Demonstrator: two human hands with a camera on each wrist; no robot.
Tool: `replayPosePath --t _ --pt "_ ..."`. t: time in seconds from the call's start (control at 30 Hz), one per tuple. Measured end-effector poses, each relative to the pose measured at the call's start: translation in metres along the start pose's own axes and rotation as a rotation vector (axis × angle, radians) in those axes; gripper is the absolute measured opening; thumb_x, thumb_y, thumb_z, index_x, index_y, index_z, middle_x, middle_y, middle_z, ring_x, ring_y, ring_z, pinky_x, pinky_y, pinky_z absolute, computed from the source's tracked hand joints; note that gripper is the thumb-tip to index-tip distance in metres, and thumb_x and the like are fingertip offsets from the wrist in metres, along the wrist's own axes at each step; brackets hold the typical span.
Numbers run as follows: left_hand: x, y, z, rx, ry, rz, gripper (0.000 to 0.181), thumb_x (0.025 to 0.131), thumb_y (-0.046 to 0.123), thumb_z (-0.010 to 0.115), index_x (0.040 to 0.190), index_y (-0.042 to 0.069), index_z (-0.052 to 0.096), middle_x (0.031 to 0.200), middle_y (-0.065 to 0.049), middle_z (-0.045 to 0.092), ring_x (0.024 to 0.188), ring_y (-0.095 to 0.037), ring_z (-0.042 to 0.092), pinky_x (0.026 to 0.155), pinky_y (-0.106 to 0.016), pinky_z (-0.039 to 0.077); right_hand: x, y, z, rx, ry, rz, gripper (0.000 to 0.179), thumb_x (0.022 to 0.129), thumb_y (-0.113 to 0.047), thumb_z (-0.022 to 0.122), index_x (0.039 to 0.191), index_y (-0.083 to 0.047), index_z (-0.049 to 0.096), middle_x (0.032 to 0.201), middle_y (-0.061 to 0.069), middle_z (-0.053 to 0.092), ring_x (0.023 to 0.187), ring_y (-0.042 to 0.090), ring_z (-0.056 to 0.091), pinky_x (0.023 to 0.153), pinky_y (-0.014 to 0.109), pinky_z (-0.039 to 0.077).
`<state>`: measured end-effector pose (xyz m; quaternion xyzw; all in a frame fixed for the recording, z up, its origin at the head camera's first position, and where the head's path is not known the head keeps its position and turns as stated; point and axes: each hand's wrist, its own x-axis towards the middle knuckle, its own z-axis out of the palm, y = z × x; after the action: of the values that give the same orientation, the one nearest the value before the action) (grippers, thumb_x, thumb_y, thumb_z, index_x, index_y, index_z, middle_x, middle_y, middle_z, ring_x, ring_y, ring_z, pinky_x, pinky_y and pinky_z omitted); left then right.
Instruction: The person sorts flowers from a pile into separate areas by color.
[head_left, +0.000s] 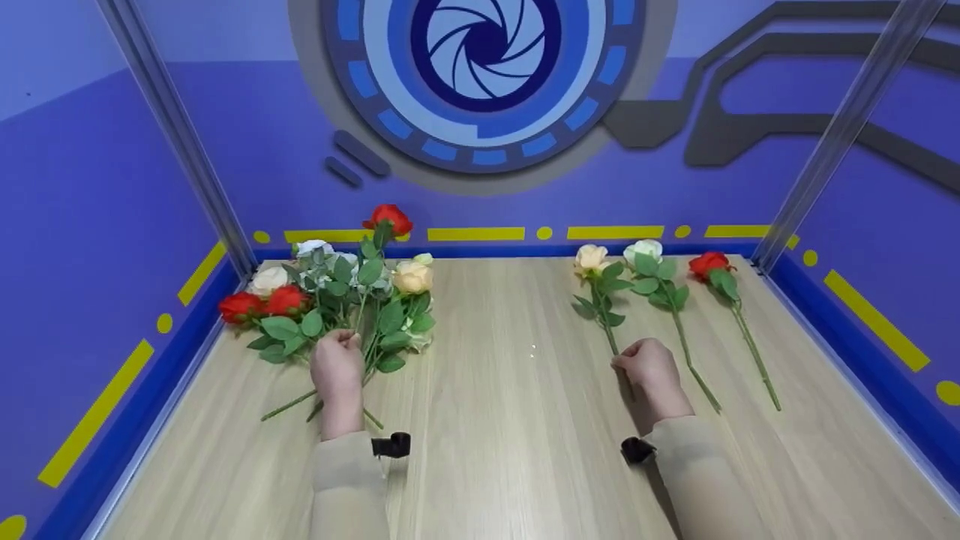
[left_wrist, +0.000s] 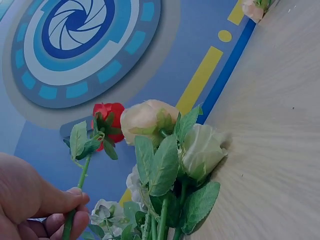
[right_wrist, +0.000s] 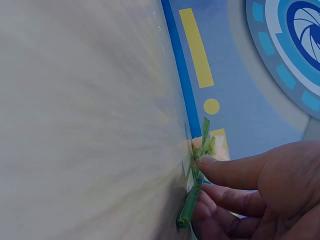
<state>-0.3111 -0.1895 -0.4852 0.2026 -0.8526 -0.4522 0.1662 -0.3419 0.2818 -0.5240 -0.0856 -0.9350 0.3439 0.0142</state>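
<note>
My left hand [head_left: 337, 367] pinches the green stem of a red rose [head_left: 388, 220] between thumb and fingers. That rose stands raised over a pile of artificial roses; its bloom [left_wrist: 107, 122] shows above the hand in the left wrist view. In the pile are a peach rose [head_left: 413, 277], white roses [head_left: 270, 281] and red roses [head_left: 241, 307], with stems crossing under the left hand. On the right, my right hand [head_left: 649, 373] pinches the lower stem of a peach rose [head_left: 592, 259], low over the table. Its stem end [right_wrist: 185, 220] pokes out below the fingers.
To the right of the right hand lie a white rose [head_left: 643, 253] and a red rose [head_left: 710, 265] on the wooden table [head_left: 487, 420]. Blue printed walls [head_left: 247, 135] enclose the table at the back and sides, with metal posts [head_left: 184, 142] at the corners.
</note>
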Motion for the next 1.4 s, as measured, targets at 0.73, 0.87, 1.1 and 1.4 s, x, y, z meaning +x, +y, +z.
replayPosePath --t 0.73,0.87,1.1,1.4 --pt "-0.025 0.049 0.032 -0.591 -0.299 0.004 0.020 0.097 -0.003 0.066 0.114 -0.014 0.068 0.079 -0.006 0.075 0.064 -0.007 0.069 0.059 -0.022 0.057 -0.035 -0.074 0.022 0.154 0.034 -0.237 0.013 0.099 -0.010 0.066 0.102 0.000 0.074 0.095 0.013 0.074 0.081 0.019 0.065 0.069 0.029 0.051" --pt "-0.036 0.059 0.047 -0.641 -0.402 0.014 0.019 0.097 -0.004 0.066 0.113 -0.014 0.065 0.081 -0.009 0.076 0.065 -0.008 0.071 0.060 -0.022 0.059 -0.051 -0.090 0.039 0.288 -0.047 -0.358 0.009 0.096 -0.003 0.068 0.095 0.003 0.073 0.084 0.011 0.074 0.074 0.013 0.065 0.065 0.028 0.055" --pt "-0.058 0.071 0.073 -0.638 -0.581 0.066 0.016 0.097 -0.001 0.067 0.110 -0.011 0.064 0.087 -0.014 0.076 0.071 -0.011 0.074 0.068 -0.027 0.063 -0.072 -0.107 0.064 0.460 -0.341 -0.437 0.025 0.102 -0.011 0.064 0.109 0.012 0.071 0.096 0.023 0.078 0.079 0.022 0.076 0.075 0.040 0.063" --pt "-0.078 0.078 0.095 -0.609 -0.636 0.122 0.013 0.098 -0.002 0.065 0.108 -0.009 0.063 0.092 -0.017 0.076 0.079 -0.018 0.078 0.071 -0.029 0.064 -0.086 -0.116 0.078 0.609 -0.423 -0.367 0.024 0.097 -0.004 0.068 0.107 0.018 0.068 0.095 0.027 0.077 0.070 0.004 0.067 0.067 0.023 0.060"
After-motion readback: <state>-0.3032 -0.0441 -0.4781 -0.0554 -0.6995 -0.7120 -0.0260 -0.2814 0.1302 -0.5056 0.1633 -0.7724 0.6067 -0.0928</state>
